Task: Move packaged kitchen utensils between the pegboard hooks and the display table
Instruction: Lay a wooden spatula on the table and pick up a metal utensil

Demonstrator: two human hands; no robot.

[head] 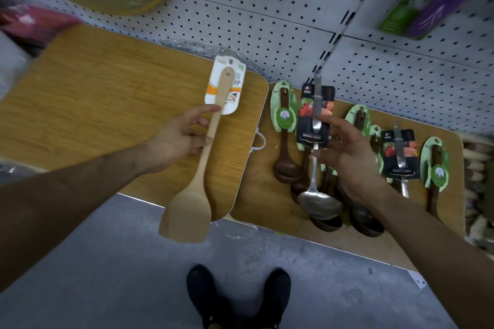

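Nearest, the left hand [179, 139] has its grip clamped on the handle of a carded wooden spatula [203, 168], held over the near edge of the surface [93, 104]. To the right, the right hand [350, 155] has its grip pinched on a steel ladle [319, 201] at its black card. Beyond lie wooden ladles [284, 141] and another steel one [399, 152]. Farther off is the pegboard [267, 35]. The task looks partway done: two pieces remain unplaced.
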